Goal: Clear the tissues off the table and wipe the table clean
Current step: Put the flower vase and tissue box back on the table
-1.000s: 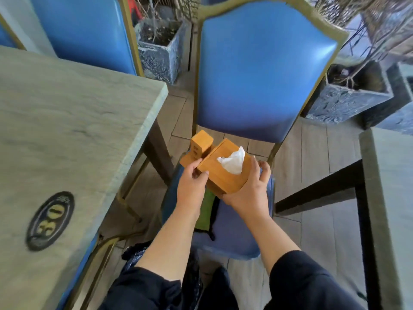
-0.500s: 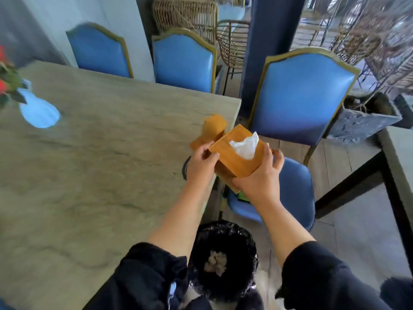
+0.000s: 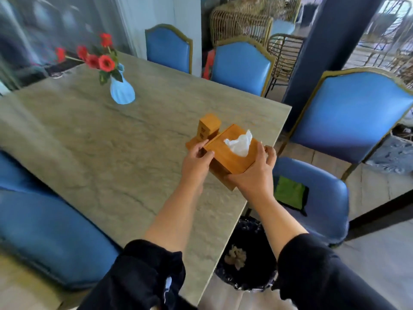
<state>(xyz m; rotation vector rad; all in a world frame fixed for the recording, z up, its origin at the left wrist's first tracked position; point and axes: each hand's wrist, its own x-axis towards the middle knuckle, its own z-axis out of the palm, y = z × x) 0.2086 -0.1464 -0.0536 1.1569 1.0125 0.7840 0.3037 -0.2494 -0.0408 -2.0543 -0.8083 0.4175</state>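
A wooden tissue box [image 3: 228, 156] with a white tissue [image 3: 239, 144] sticking out of its top sits over the right edge of the grey-green stone table [image 3: 93, 151]. A small upright wooden block [image 3: 206, 129] is joined to its base on the far left side. My left hand [image 3: 194, 163] grips the box's left side. My right hand [image 3: 257, 175] holds its right side and underside. Whether the base rests on the table I cannot tell. A green cloth [image 3: 290, 193] lies on the blue chair seat to the right.
A blue vase with red flowers [image 3: 121, 91] stands at the table's far left. A black-lined waste bin [image 3: 244, 253] holding crumpled tissue stands below the near right edge. Blue chairs [image 3: 348, 113] ring the table; a blue bench [image 3: 44, 231] is at near left.
Both hands have carried the tissue box up from the chair seat and leftward over the table's right edge. My view has swung from the chair to the tabletop.
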